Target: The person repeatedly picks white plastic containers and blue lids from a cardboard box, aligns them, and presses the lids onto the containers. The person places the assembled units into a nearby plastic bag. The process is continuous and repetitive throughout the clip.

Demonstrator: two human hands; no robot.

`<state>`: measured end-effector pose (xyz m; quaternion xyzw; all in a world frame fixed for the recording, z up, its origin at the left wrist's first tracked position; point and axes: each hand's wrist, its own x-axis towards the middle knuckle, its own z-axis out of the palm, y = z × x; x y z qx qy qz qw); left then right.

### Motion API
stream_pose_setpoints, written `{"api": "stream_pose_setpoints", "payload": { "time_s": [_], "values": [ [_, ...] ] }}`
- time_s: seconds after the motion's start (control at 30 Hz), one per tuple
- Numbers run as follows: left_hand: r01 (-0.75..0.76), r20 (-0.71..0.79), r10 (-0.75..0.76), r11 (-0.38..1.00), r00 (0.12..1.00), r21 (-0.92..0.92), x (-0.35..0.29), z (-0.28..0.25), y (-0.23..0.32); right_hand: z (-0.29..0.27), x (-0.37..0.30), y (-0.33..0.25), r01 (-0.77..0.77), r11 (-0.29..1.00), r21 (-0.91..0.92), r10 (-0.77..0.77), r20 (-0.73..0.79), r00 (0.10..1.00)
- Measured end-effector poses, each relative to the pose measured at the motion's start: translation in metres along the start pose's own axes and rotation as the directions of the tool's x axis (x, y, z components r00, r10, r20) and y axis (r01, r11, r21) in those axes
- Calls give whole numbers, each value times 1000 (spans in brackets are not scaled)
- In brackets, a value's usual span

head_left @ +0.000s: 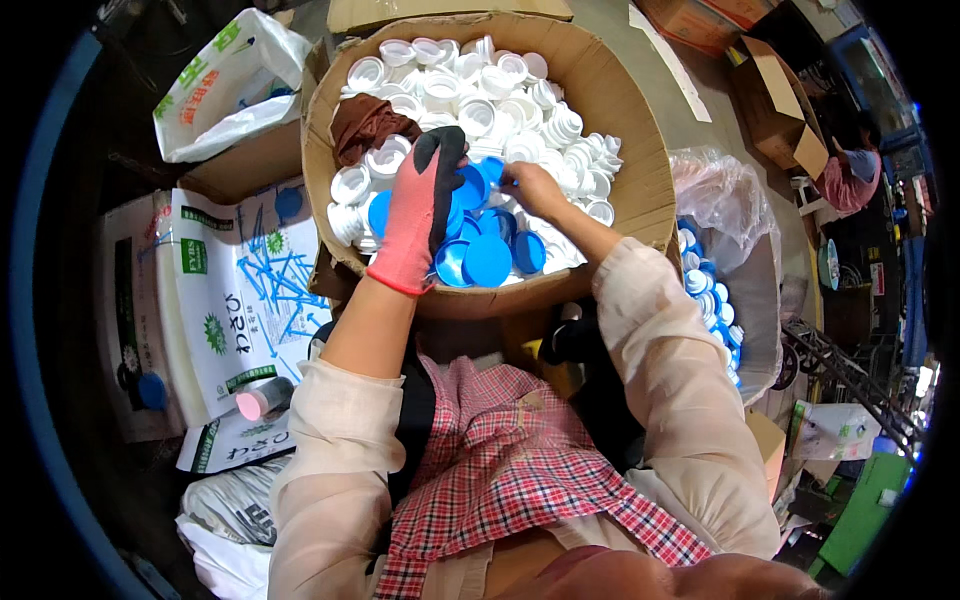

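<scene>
In the large cardboard box (655,190) before me lie many white plastic caps (475,118). A cluster of blue round lids (487,261) rests on them at the near side. My left hand (425,205), in a pink glove with black fingers, is closed over the cluster; what its curled fingers hold is hidden. My right hand (538,190) is bare, its fingertips pinched at the edge of a small blue cap (491,169) between the two hands. A crumpled brown cloth (368,128) lies on the white caps beyond my left hand.
At the left, thin blue plastic strips (275,270) lie on a printed white sack (205,300), near a pink-capped bottle (264,398). A white bag (230,90) stands behind. At the right, a plastic-lined container (765,300) holds blue and white caps. Another person (850,178) sits far right.
</scene>
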<state>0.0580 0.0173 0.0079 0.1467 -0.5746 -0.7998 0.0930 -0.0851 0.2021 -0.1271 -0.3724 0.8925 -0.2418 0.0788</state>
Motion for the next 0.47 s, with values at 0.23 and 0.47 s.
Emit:
{"api": "stream_pose_setpoints", "payload": {
  "time_s": [0.23,0.47],
  "values": [
    [461,270,-378,634,885,-621,-8,-11,12,-116,-24,-98,112,935,336,-53,-181,982],
    [534,587,15,397,810,-747,6,-25,28,85,9,111,-243,968,-63,251,228,941]
  ]
}}
